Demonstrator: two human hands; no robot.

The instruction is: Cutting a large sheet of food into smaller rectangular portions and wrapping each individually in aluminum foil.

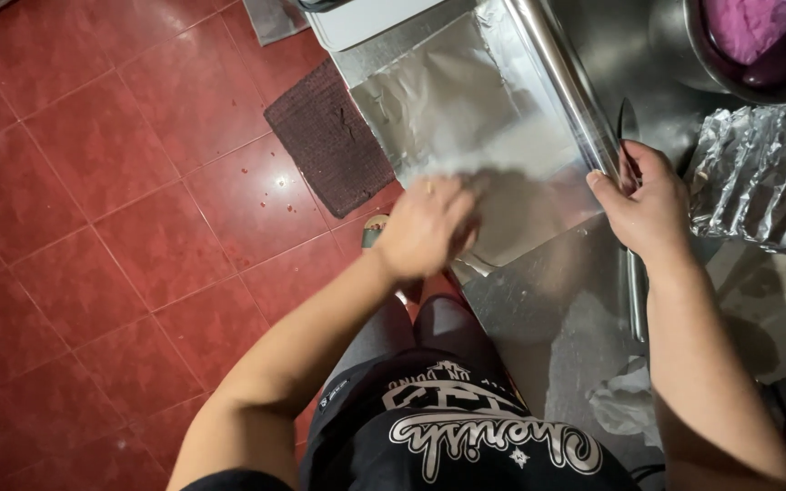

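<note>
A sheet of aluminium foil [466, 118] is pulled out from a long foil roll [564, 86] and hangs past the edge of a metal counter [548, 309]. My right hand [649, 205] grips the roll near its lower end, next to a knife [628, 123] lying on the counter. My left hand [425, 227] is blurred, with its fingers closed at the near edge of the pulled-out sheet; whether it pinches the foil I cannot tell.
A tray wrapped in crinkled foil [761, 177] sits at the right. A metal bowl with something purple [757, 41] stands at the top right. Crumpled plastic [625, 405] lies on the counter. Below are red floor tiles [120, 227] and a dark mat [329, 136].
</note>
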